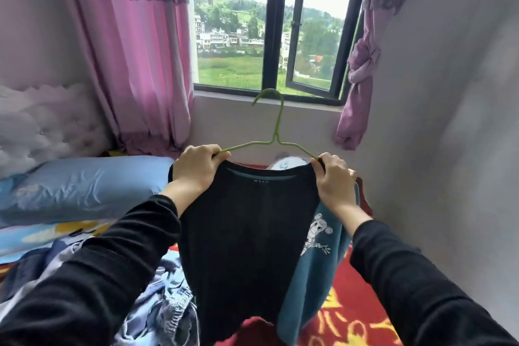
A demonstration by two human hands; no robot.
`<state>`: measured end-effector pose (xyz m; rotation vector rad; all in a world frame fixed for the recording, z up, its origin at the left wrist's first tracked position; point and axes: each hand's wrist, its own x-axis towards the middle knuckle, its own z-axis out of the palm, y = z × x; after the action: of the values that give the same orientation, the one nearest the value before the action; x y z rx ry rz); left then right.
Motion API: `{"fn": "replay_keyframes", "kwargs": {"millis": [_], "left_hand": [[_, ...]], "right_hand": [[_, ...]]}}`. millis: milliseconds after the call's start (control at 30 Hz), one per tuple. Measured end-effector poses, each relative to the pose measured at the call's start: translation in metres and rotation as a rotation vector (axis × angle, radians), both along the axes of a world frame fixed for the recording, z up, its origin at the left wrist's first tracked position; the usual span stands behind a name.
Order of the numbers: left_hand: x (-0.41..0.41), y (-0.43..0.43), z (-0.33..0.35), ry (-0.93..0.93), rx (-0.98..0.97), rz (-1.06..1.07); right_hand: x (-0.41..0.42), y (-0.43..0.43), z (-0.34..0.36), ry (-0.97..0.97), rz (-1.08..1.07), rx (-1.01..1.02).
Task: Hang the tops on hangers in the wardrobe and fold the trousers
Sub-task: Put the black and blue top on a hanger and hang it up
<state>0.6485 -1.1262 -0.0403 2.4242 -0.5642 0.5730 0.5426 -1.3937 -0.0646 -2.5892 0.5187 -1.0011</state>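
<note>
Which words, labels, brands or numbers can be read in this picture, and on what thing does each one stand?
No text here can be read.
On the black top: small marks below the neckline, too small to read.
On the white object behind it: blue marks, blurred.
On the red blanket: yellow shapes, perhaps characters; I cannot tell.
On the teal garment: a cartoon figure, no words visible.
</note>
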Motion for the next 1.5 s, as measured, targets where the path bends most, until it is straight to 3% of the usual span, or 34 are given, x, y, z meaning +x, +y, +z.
{"fn": "replay_keyframes", "kwargs": {"millis": [167, 267, 500, 833, 1067, 1300, 1500], "left_hand": [[-0.024, 0.056, -0.007, 0.091, 0.101, 0.309], [-0.048, 0.103, -0.006, 0.143, 0.032, 0.448], [-0.125, 0.218, 0.033, -0.078, -0.116, 0.741], [-0.264, 0.422, 0.035, -0.015, -0.084, 1.079], [-0.366, 0.570, 0.062, -0.105, -0.151, 1.210], [-0.450, 0.711, 0.057, -0.168, -0.128, 1.337], [-0.490, 0.797, 0.040, -0.151, -0.102, 1.345]], "right_hand": [[0.017, 0.046, 0.013, -0.063, 0.207, -0.040], [0.029, 0.083, 0.028, -0.086, 0.337, -0.115], [0.039, 0.218, 0.092, -0.256, 0.526, -0.214], [-0.010, 0.443, 0.095, -0.305, 0.952, -0.213], [-0.068, 0.612, 0.117, -0.422, 1.261, -0.297], [-0.148, 0.782, 0.116, -0.245, 1.500, -0.216], [-0.208, 0.900, 0.134, 0.220, 1.733, 0.048]]}}
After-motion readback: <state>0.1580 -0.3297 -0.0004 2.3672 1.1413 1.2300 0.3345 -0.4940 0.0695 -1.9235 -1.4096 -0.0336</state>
